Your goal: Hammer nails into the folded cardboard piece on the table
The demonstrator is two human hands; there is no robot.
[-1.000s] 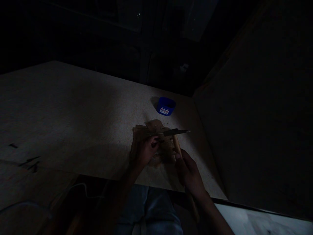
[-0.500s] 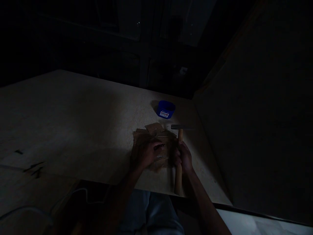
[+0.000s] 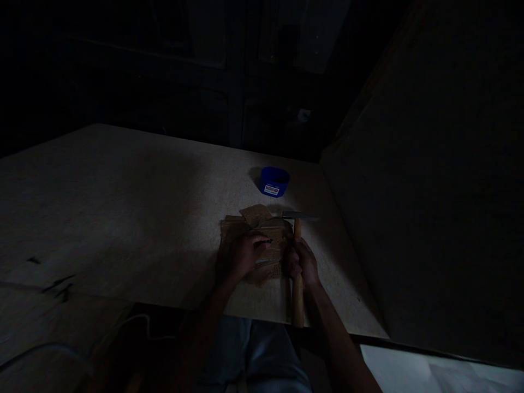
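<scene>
My right hand (image 3: 307,263) is wrapped round the wooden handle of a hammer (image 3: 298,297), whose narrow metal head points away from me. The handle's end reaches the near edge of the table. My left hand (image 3: 244,256) pinches a small dark piece (image 3: 265,242) above a worn stack of cardboard (image 3: 272,271) dotted with holes. What that dark piece is cannot be made out in the dim light. A torn cardboard flap (image 3: 256,214) lies at the far side of the stack.
Beyond the cardboard stands a blue plastic tub (image 3: 272,188) with a white label. Thin dark scraps (image 3: 59,283) lie on the pale table (image 3: 164,218) at the left. A dark panel (image 3: 429,207) rises along the right side. A cable (image 3: 53,345) runs at the lower left.
The view has shifted slightly, so the tub, cardboard and hammer appear a little further left. Both hands keep their grips and stay in nearly the same place over the cardboard.
</scene>
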